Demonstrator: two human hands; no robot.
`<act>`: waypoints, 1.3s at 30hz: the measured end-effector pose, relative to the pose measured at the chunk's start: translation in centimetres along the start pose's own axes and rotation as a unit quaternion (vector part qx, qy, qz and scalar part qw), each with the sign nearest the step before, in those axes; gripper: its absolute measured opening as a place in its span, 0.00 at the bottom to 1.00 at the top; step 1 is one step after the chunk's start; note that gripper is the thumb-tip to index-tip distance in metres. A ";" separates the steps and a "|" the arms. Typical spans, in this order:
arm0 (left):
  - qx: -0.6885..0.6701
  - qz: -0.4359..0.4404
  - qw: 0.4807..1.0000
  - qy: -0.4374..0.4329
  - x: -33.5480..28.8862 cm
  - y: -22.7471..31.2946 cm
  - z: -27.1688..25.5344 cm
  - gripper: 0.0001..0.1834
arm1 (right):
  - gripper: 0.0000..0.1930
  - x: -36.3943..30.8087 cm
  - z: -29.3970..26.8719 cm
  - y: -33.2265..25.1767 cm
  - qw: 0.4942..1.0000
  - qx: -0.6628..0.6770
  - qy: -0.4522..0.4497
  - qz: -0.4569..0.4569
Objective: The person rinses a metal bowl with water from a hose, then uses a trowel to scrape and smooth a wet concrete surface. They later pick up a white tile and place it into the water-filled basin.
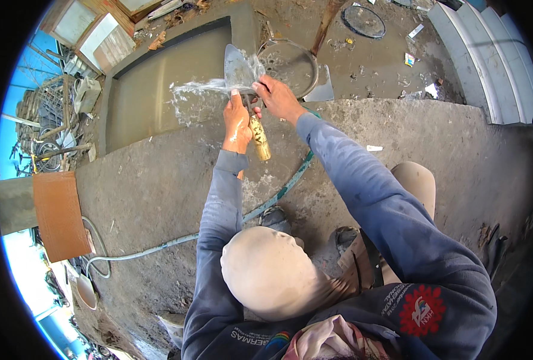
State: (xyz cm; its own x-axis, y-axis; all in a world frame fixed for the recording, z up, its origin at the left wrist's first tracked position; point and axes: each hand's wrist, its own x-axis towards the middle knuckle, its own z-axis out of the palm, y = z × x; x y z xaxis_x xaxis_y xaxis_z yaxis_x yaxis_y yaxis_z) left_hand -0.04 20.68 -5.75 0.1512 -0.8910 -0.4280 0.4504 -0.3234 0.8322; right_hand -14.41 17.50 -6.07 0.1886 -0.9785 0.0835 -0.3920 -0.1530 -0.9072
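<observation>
Below its blade, a trowel (240,67) with a pointed grey metal blade is gripped in my left hand (237,125), thumb up along its neck. Its worn yellowish handle (259,141) points back toward me. My right hand (280,101) is closed beside the blade's base. A green hose (290,184) runs beneath my right wrist to that hand; its end is hidden by the fingers. Water (200,87) shoots from there across the blade and sprays left over a sunken rectangular basin (117,114) of murky water.
Just beyond my hands lie a round metal rim (307,60), a wooden handle (328,27) and a flat grey metal plate (321,87). Pale steps (464,60) rise at far right. A brown board (59,216) and a pale bowl (87,292) are at left. My knee (272,273) is close below.
</observation>
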 end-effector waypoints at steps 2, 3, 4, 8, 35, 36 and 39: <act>0.002 0.015 1.000 0.001 0.2 -0.1 -0.2 0.20 | 0.15 0.1 0.2 0.2 1.000 0.019 -0.008 0.007; 0.000 0.020 1.000 0.001 0.4 -0.2 -0.3 0.19 | 0.15 0.1 0.2 0.3 0.999 0.029 -0.015 0.041; 0.006 0.023 1.000 0.016 0.5 -0.3 -0.3 0.16 | 0.15 0.2 0.2 0.3 0.999 0.037 -0.014 0.027; -0.005 0.012 1.000 0.012 1.1 -0.9 -0.7 0.15 | 0.16 0.4 0.4 0.7 0.999 0.020 -0.017 0.023; -0.014 0.016 0.998 0.054 -0.7 1.6 0.4 0.12 | 0.19 2.2 1.4 0.4 0.988 0.109 0.089 0.068; -0.026 0.037 0.998 0.048 -0.7 1.8 0.4 0.12 | 0.19 2.2 1.3 0.5 0.988 0.116 0.088 0.048; -0.026 0.045 0.996 0.070 -0.7 2.1 0.4 0.12 | 0.19 1.9 1.5 0.6 0.991 0.123 0.053 -0.006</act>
State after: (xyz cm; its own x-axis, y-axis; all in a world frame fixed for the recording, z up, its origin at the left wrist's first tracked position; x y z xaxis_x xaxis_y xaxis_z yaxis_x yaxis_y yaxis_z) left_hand 0.48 20.49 -3.63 0.3131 -0.8613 -0.4001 0.4736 -0.2235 0.8519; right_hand -12.93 15.71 -7.09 0.0914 -0.9878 0.1263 -0.1556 -0.1394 -0.9779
